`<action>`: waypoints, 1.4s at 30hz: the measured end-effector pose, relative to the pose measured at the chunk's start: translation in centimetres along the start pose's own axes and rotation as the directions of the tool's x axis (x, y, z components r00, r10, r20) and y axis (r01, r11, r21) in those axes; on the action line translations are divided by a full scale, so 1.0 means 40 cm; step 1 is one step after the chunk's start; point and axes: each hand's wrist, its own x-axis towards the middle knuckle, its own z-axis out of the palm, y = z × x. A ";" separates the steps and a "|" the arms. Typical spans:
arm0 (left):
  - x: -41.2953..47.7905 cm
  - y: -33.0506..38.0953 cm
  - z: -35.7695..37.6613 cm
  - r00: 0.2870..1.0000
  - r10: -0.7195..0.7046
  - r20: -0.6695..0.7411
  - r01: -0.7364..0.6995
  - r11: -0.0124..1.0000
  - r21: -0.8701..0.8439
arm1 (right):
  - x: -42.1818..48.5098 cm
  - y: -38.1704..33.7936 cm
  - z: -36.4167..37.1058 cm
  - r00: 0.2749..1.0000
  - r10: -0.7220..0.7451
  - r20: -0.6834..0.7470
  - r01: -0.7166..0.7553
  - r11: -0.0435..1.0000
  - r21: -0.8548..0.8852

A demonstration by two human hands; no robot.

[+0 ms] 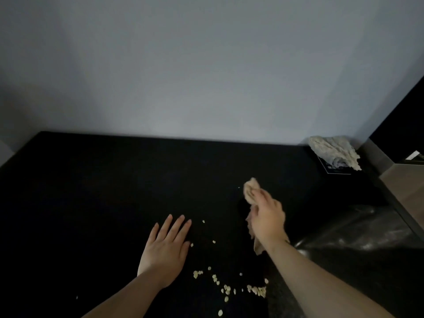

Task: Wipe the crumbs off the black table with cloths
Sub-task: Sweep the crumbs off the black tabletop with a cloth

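Crumbs [229,288] lie between the hands: left hand [166,249] flat, fingers spread; right hand [267,216] grips cloth [251,191].

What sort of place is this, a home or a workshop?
Probably a room in a home, not certain: a black table against a plain pale wall, crumbs scattered on it, wood-look flooring at the right.

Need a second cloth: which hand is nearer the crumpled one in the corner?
Right. The right hand, holding a cloth, is left of the spare cloth; left hand farther left.
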 end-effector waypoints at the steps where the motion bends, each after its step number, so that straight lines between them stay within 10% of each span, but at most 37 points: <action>1: 0.003 -0.003 0.007 0.999 -0.016 -0.032 0.016 1.000 0.008 | 0.016 0.013 0.006 0.992 0.126 0.021 -0.124 0.989 -0.083; 7: 0.008 -0.013 0.015 0.993 -0.028 0.112 0.027 1.000 0.015 | 0.112 -0.004 0.045 0.961 0.268 0.071 -0.253 0.953 -0.167; 15: 0.022 -0.014 0.000 0.999 0.022 0.024 -0.024 0.995 0.097 | 0.052 -0.012 0.053 0.903 -0.315 0.293 0.335 0.942 -0.020; 23: 0.003 -0.003 -0.028 0.989 0.013 0.146 -0.024 0.997 0.078 | -0.148 -0.028 0.036 0.731 -0.519 0.443 0.519 0.844 0.132; 27: -0.035 -0.024 -0.050 0.974 0.069 0.215 -0.075 0.997 0.022 | -0.184 -0.008 0.030 0.822 -0.458 0.338 0.382 0.884 0.268; 30: -0.065 -0.050 -0.055 0.967 0.108 0.230 -0.110 0.994 -0.005 | -0.157 -0.021 0.030 0.979 -0.095 0.180 0.053 0.973 0.225; 35: -0.099 -0.076 -0.055 0.952 0.155 0.263 -0.161 0.987 0.002 | -0.111 -0.099 0.067 0.958 0.091 0.271 -0.063 0.992 -0.110; 42: -0.101 -0.071 -0.039 0.969 0.100 0.225 -0.112 0.993 0.041 | -0.161 -0.143 0.099 0.843 -0.406 0.353 0.425 0.905 0.025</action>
